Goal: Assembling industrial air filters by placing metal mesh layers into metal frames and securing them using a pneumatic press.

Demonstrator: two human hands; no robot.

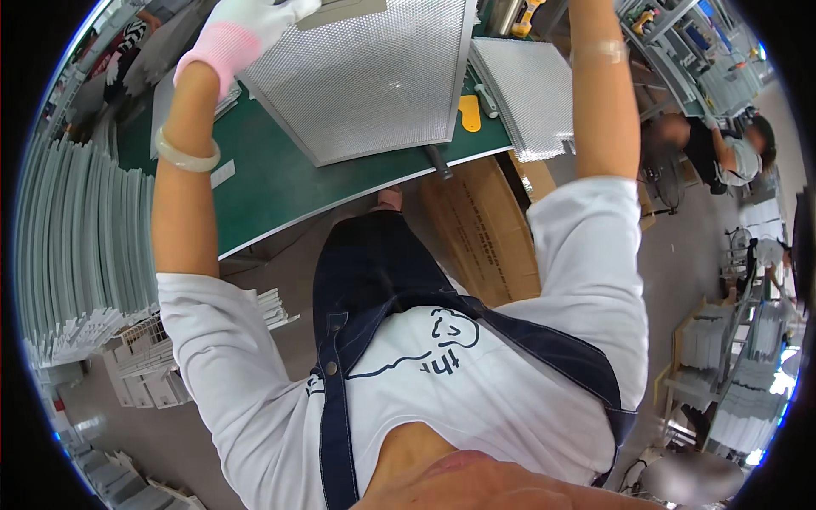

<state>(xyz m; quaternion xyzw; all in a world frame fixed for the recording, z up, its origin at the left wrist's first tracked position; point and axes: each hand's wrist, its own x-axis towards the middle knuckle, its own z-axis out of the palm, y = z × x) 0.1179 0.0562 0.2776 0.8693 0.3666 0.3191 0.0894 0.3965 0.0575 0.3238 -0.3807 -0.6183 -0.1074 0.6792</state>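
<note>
A framed grey mesh panel [365,89] lies over the green worktable [280,197], its near edge close to the table's front. My left hand [246,30], in a white glove with a pink cuff, is at the panel's upper left. Its thumb reaches toward a flat grey-tan piece [344,12] on the panel. The other fingers are cut off by the top edge, so their grip does not show. My right forearm [605,93] stretches up past the panel's right side, and that hand is out of the picture.
More mesh panels [527,89] are stacked at the right, beside a yellow scraper [469,113]. A black handle [439,161] juts over the table edge. A cardboard box [480,229] stands below. Grey panels [85,246] line the left. A co-worker [738,157] is at far right.
</note>
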